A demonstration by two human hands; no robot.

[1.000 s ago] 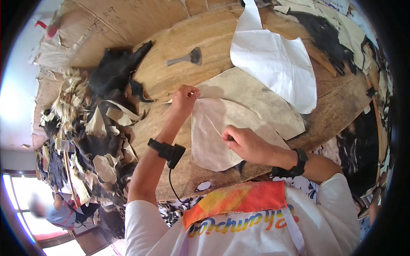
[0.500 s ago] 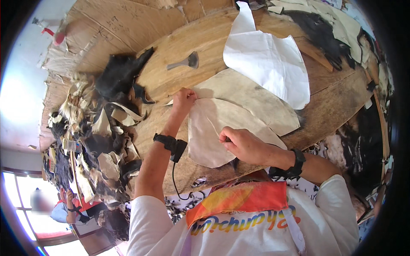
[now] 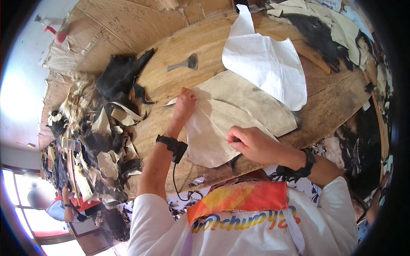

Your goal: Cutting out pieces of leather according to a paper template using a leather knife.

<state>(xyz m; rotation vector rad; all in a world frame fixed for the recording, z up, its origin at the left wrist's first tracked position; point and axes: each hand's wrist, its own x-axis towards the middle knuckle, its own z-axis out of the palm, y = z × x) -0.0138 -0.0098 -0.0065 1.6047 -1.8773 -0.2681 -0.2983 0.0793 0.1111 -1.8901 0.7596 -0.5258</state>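
Note:
Two overlapping pieces of cream hide lie before me: the nearer hide piece (image 3: 209, 145) has a curved lower edge, and the farther hide piece (image 3: 256, 100) shows greyish smudges. At their upper left corner my left hand (image 3: 185, 106) is closed, fingertips pinching the hide edge. My right hand (image 3: 253, 146) hovers over the nearer piece with curled fingers. A small dark thing shows between its thumb and forefinger, too little of it visible to name. Beyond the hides lies a white sheet (image 3: 267, 64), partly over the farther piece.
A tool with a fan-shaped blade (image 3: 183, 63) rests on the wooden board (image 3: 158, 85). Black fur (image 3: 117, 77) and heaped hide scraps (image 3: 106, 145) lie left. Dark fur (image 3: 309, 34) sits at the far right. Another person (image 3: 60, 209) is at the lower left.
My right hand has moved a little to the right over the hide, still closed. My left hand stays at the hide corner.

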